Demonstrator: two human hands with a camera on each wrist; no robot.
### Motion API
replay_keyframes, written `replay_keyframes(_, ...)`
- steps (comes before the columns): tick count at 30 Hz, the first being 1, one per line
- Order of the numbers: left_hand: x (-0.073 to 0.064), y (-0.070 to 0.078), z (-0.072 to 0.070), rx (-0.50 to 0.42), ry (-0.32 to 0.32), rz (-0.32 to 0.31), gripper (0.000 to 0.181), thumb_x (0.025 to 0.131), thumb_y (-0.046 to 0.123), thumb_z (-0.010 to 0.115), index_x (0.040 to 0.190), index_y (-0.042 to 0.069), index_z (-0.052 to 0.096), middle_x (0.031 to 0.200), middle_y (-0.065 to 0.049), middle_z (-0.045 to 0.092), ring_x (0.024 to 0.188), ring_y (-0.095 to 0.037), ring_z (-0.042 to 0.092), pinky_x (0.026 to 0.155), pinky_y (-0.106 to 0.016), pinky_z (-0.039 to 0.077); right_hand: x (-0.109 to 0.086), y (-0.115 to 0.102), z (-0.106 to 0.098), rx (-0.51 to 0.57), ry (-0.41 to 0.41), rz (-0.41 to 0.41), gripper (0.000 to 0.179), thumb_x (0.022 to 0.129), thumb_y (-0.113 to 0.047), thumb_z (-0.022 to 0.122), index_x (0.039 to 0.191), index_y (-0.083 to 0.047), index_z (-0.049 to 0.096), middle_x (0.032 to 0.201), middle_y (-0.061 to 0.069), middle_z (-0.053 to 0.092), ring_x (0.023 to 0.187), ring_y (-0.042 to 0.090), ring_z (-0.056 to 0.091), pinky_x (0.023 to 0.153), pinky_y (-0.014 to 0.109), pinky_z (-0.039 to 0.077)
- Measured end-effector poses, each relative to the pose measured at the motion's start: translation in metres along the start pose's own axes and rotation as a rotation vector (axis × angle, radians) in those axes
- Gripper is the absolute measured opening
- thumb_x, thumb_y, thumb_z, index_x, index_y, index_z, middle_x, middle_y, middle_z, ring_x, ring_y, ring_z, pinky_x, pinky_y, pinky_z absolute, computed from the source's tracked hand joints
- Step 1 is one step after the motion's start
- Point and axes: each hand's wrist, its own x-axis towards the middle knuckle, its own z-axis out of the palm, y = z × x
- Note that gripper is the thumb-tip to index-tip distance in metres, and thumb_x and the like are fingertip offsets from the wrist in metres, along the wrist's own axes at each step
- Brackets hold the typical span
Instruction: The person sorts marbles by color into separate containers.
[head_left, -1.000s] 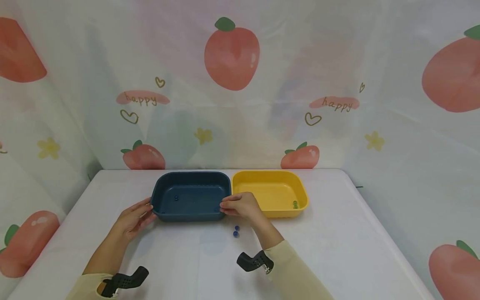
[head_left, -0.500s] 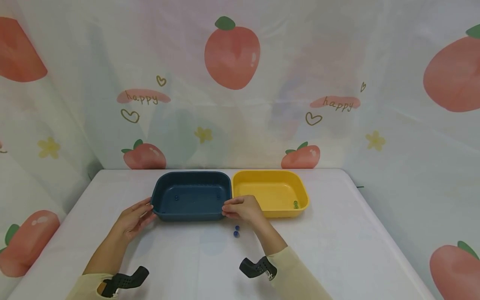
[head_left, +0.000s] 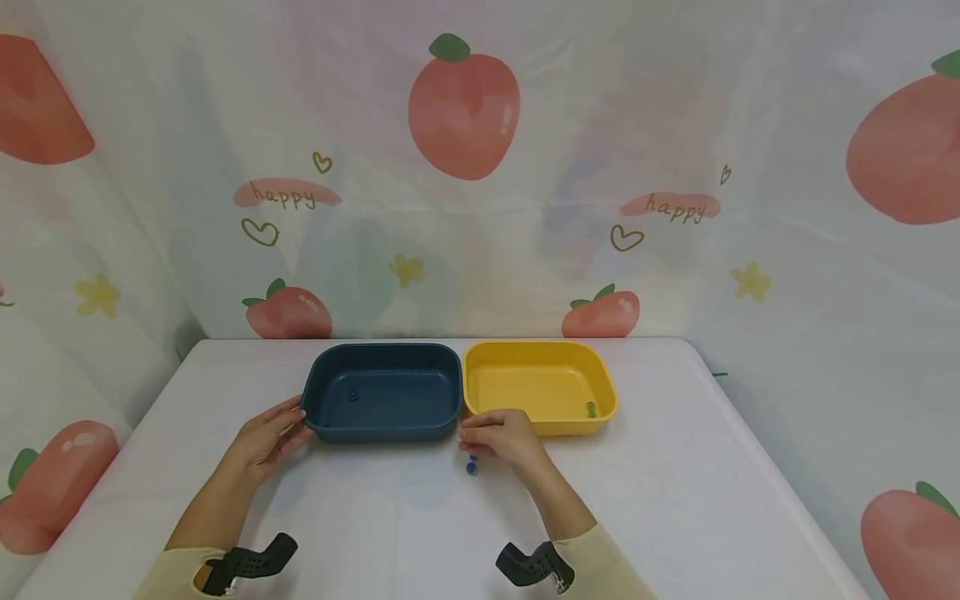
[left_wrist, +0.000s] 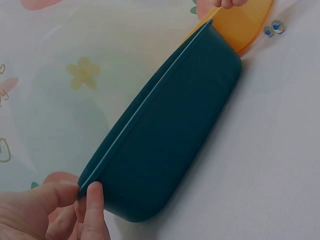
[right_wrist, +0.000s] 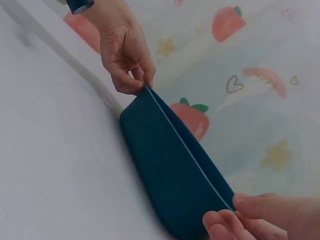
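My left hand (head_left: 262,442) pinches the left rim of the dark blue plastic tray (head_left: 382,435), thumb on top and fingers below, as the left wrist view (left_wrist: 150,150) shows up close. One small blue marble (head_left: 353,396) lies inside that tray. Just off the tray's front right corner is my right hand (head_left: 504,435), thumb and fingers loosely bent with nothing seen between them. Below its fingertips two blue marbles (head_left: 472,468) lie on the table, one partly covered in the head view; the left wrist view shows both as clear glass with blue inside.
A yellow tray (head_left: 540,427) stands right against the blue one, with green marbles (head_left: 591,409) in its front right corner. The white-covered table (head_left: 360,525) meets a fruit-patterned curtain (head_left: 480,250) behind the trays.
My right hand has left the blue tray's right side and come toward the front and slightly right, over the loose blue marbles. The left hand and both trays have hardly moved.
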Motion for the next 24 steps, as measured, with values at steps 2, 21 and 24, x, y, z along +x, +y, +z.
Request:
replay_keyframes(2, 0.0, 0.0, 0.0, -0.001, 0.003, 0.0, 0.031, 0.097, 0.001, 0.057, 0.087, 0.028, 0.07, 0.091, 0.007, 0.065, 0.085, -0.004, 0.064, 0.08, -0.02, 0.058, -0.002, 0.002, -0.002, -0.008, 0.005, 0.014, 0.026, 0.09, -0.009, 0.071, 0.11, 0.008, 0.069, 0.095, 0.014, 0.074, 0.084, 0.023, 0.074, 0.078, 0.03, 0.061)
replay_keyframes(21, 0.002, -0.001, -0.002, -0.007, 0.001, 0.0, 0.032, 0.097, 0.002, 0.057, 0.085, 0.029, 0.071, 0.091, 0.007, 0.065, 0.085, -0.004, 0.063, 0.081, -0.02, 0.058, -0.011, 0.041, -0.016, -0.034, 0.053, 0.013, 0.026, 0.087, -0.007, 0.074, 0.107, 0.009, 0.07, 0.092, 0.017, 0.074, 0.078, 0.021, 0.072, 0.073, 0.033, 0.062)
replay_keyframes(24, 0.003, -0.001, -0.002, -0.011, -0.002, -0.001, 0.032, 0.097, 0.002, 0.057, 0.085, 0.029, 0.071, 0.091, 0.008, 0.065, 0.085, -0.004, 0.063, 0.081, -0.021, 0.058, -0.01, 0.048, -0.015, -0.044, 0.053, 0.01, 0.026, 0.086, -0.008, 0.075, 0.105, 0.008, 0.07, 0.089, 0.015, 0.074, 0.076, 0.02, 0.072, 0.071, 0.031, 0.062)
